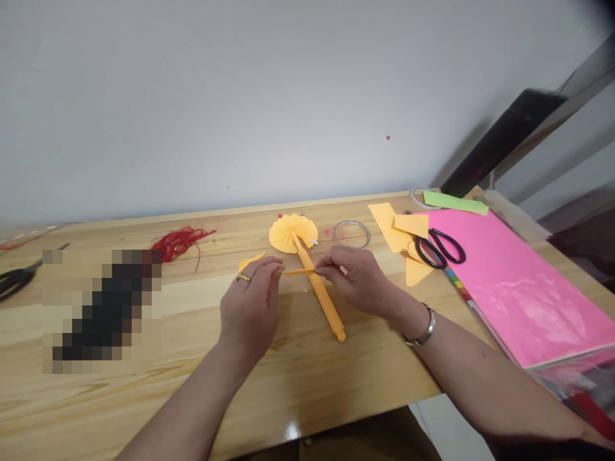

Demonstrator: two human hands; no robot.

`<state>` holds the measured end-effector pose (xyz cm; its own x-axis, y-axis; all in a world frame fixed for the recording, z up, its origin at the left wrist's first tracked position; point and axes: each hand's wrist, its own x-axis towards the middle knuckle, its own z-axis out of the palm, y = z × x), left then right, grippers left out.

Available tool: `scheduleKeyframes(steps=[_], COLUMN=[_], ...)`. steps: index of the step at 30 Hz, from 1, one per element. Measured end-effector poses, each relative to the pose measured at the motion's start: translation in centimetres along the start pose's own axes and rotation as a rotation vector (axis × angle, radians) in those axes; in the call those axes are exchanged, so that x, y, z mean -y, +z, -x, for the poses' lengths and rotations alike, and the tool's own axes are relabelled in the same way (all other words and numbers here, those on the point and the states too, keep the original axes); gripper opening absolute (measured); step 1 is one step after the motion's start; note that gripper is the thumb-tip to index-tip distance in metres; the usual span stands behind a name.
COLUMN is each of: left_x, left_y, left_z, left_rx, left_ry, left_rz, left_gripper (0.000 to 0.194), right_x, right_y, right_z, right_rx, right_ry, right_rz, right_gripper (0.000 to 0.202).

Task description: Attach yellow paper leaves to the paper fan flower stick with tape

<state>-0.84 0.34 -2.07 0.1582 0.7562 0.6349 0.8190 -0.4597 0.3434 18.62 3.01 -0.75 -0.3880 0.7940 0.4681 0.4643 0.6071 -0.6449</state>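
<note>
We are in the middle of a small paper craft on the wooden tabletop. Our left hand and our right hand meet over a thin orange paper strip. Each hand pinches one end of it, so both grips are closed on this strip, with fingertips pressed together. The strip lies almost level between the two hands and crosses the rolled orange paper stick, touching it or just above it; we cannot tell which.

The stick lies slanted on the tabletop, its lower end toward us. Its far end goes under the pleated orange paper fan, which rests just behind our hands. We judge that the step in hand is fitting the strip to the stick, just below the fan. The next move, in our opinion, calls for a steady pinch on both ends and a careful placing of the strip against the stick, because so thin a paper bends and tears easily.

Around us lie other things: a roll of clear tape just right of the fan, orange paper scraps with black scissors lying partly on them, a pink sheet on the right, and red thread on the left.
</note>
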Motion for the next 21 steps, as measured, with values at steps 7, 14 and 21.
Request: scheduleKeyframes(steps=[7,14,21], left_x=[-0.47,-0.46,-0.83], left_y=[0.16,0.07,-0.44], left_z=[0.17,0.27,0.06], left_rx=[0.0,0.03,0.114], left_ry=[0.151,0.177,-0.063], left_rz=[0.071,0.079,0.176], left_gripper=[0.024,0.013,0.011], right_x=[-0.1,0.26,-0.31], right_y=[0.49,0.65,0.32], right_z=[0.34,0.34,0.07], right_rx=[0.026,0.077,0.073], right_ry=[-0.023,-0.04,-0.04], right_rz=[-0.003,0.02,0.038], right_gripper=[0.011,0.011,0.011])
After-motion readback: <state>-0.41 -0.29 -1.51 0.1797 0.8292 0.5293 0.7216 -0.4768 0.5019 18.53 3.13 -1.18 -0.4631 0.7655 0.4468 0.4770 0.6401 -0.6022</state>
